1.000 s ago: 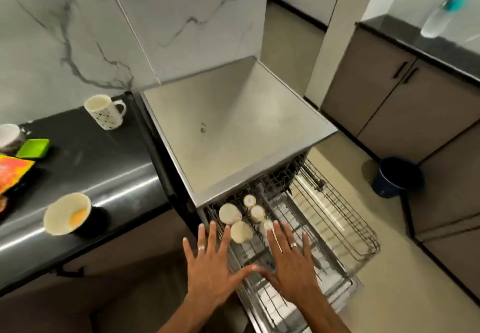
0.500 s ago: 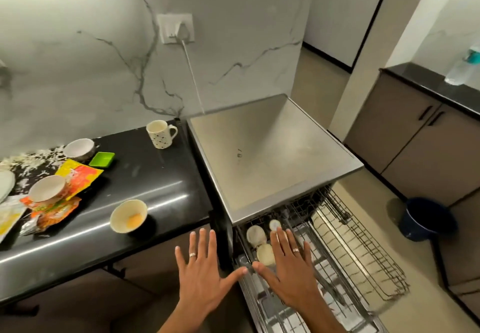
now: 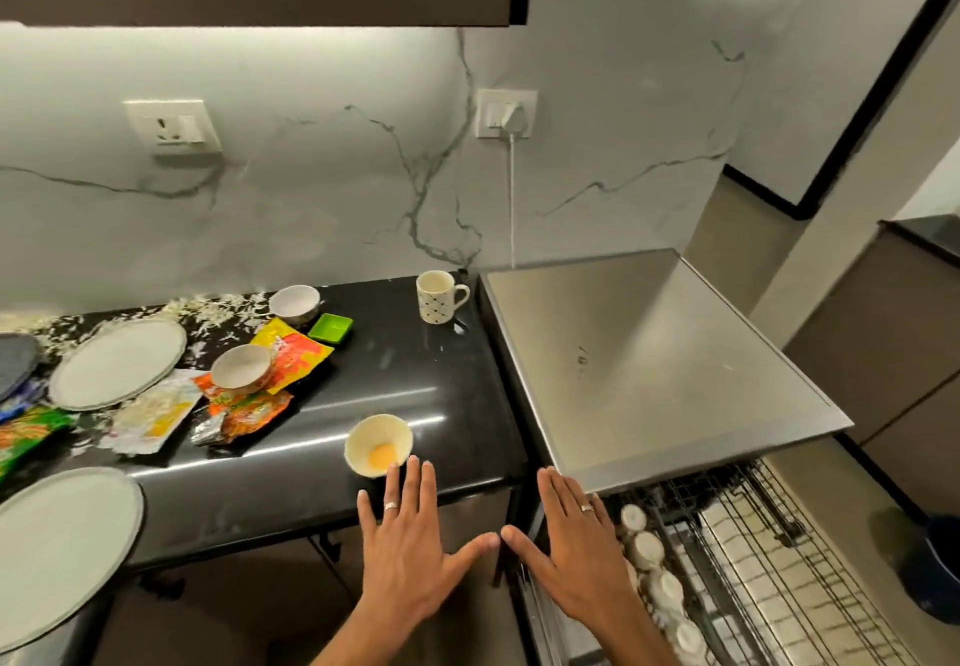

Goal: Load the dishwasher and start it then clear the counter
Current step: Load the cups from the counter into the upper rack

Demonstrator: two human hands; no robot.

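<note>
The steel-topped dishwasher (image 3: 654, 369) stands right of the black counter (image 3: 457, 384), its wire rack (image 3: 769, 577) pulled out with several upturned cups (image 3: 647, 548) in it. On the counter sit a cream bowl with yellow residue (image 3: 378, 444), a spotted mug (image 3: 439, 296), two small bowls (image 3: 241, 366) (image 3: 294, 301), a green dish (image 3: 330, 327) and grey plates (image 3: 118, 364) (image 3: 57, 556). My left hand (image 3: 410, 556) is flat with spread fingers, fingertips just at the cream bowl's near rim. My right hand (image 3: 576, 561) is spread open over the rack's left edge. Neither holds anything.
Torn snack wrappers (image 3: 249, 405) and white crumbs litter the counter's left part. A wall socket with a white cable (image 3: 511, 187) sits behind the dishwasher. A dark blue bin (image 3: 935, 566) stands on the floor at right, near brown cabinets (image 3: 893, 353).
The view has swung up and left from the rack to the counter. Both open hands moved left; my left hand now reaches the counter's front edge by the cream bowl.
</note>
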